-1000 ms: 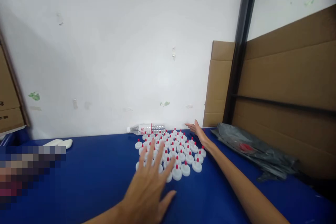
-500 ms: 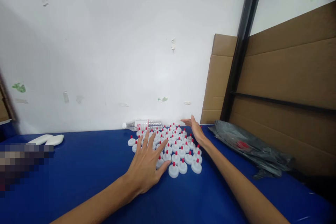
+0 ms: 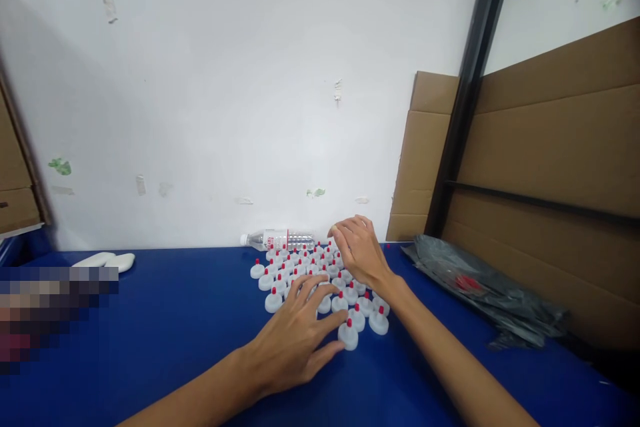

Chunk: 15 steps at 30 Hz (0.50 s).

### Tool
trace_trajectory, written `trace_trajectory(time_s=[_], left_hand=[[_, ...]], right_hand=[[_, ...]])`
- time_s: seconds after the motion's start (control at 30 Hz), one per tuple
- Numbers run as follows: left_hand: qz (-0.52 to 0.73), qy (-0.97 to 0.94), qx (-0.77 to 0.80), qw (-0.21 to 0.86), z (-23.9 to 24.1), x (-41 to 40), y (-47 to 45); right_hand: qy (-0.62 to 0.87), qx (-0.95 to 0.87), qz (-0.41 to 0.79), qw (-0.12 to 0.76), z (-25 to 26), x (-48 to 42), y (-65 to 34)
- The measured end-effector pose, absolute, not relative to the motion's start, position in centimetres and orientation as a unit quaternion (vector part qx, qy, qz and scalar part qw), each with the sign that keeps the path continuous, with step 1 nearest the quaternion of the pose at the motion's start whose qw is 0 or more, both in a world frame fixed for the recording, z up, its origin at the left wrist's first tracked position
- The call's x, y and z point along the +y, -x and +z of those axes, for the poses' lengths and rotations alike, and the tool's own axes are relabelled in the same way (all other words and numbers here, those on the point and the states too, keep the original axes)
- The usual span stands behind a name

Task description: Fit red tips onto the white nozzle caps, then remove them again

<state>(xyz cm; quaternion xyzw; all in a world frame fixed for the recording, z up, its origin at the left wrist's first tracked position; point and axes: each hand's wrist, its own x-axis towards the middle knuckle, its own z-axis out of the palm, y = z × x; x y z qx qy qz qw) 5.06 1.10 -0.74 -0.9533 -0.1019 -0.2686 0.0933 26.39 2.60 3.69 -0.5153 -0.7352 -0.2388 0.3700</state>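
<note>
Many white round caps with red-tipped nozzles (image 3: 379,322) stand upright in a close cluster on the blue tabletop (image 3: 200,333). My left hand (image 3: 293,340) reaches over the front left of the cluster, fingers spread and slightly bent. Its thumb and index finger are beside the nearest cap (image 3: 349,336); whether they touch it, I cannot tell. At the back right, my right hand (image 3: 361,250) arches over the caps with its fingers loosely curved, holding nothing visible. Both hands hide some of the caps below them.
A clear plastic bottle (image 3: 277,239) lies on its side behind the caps, against the white wall. Grey plastic bags (image 3: 480,287) lie to the right, near cardboard sheets (image 3: 550,147) and a black post. White rounded objects (image 3: 121,261) sit at far left beside a blurred patch.
My right hand has moved left from the cluster's edge to above the caps, its fingers now bent. My left hand has come nearer and slightly right. The view has shifted a little.
</note>
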Motion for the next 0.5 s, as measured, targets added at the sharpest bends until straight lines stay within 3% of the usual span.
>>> trace_trajectory(time_s=[0.37, 0.5], left_hand=[[-0.261, 0.944, 0.008, 0.201, -0.9, 1.0, -5.2], [-0.237, 0.96, -0.003, 0.148, -1.0, 0.9, -4.7]], right_hand=[[0.463, -0.779, -0.216, 0.363, 2.8, 2.2, -22.8], [0.445, -0.794, -0.203, 0.361, 2.1, 2.2, -21.8]])
